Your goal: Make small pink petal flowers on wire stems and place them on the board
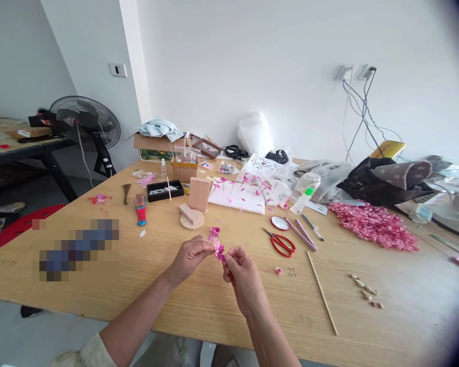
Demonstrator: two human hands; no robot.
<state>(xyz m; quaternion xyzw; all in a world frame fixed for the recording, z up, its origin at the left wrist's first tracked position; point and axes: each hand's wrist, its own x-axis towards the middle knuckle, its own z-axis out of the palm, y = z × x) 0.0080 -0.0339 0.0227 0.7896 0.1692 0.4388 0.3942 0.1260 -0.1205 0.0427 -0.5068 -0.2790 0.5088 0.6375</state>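
Near the front middle of the table, my left hand (193, 256) pinches a small pink and magenta artificial flower (219, 250) from the left. Thumb and fingers of my right hand (241, 272) are pinched together at the flower's lower right edge. A second pink bloom (214, 232) shows just above the held one; whether the two are joined I cannot tell. Behind my hands lies a white foam pad (237, 201) with several pink flower sprigs on it. Red-handled scissors (282, 243) rest to the right, beyond my right hand.
Wooden blocks (199, 193) stand behind my left hand, near a brush (141, 209) and black tray (165, 191). Rightward lie tweezers (301, 234), a white round dish (280, 223), a tape roll (278, 271), a wooden stick (322, 294) and a pink flower heap (371, 227).
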